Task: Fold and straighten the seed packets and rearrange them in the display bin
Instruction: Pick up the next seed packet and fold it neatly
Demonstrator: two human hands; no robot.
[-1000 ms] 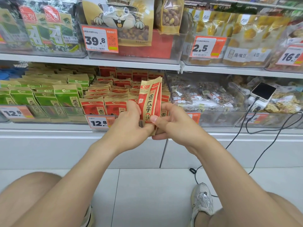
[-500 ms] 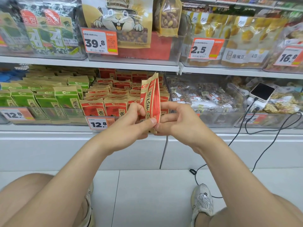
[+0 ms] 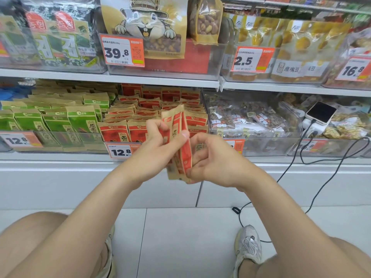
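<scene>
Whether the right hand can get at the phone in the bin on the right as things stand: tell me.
Probably yes, once freed. The right hand grips the red seed packets together with the left hand; the phone lies uncovered to its right, nothing between them.

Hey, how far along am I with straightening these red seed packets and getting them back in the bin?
Mostly done, it seems: rows of red packets stand upright in the clear bin. In hand: your left hand and right hand pinch the held packets, edge-on, in front of the bin, count unclear. Left: finish straightening them and slot them back; any free slot is hidden behind your hands.
</scene>
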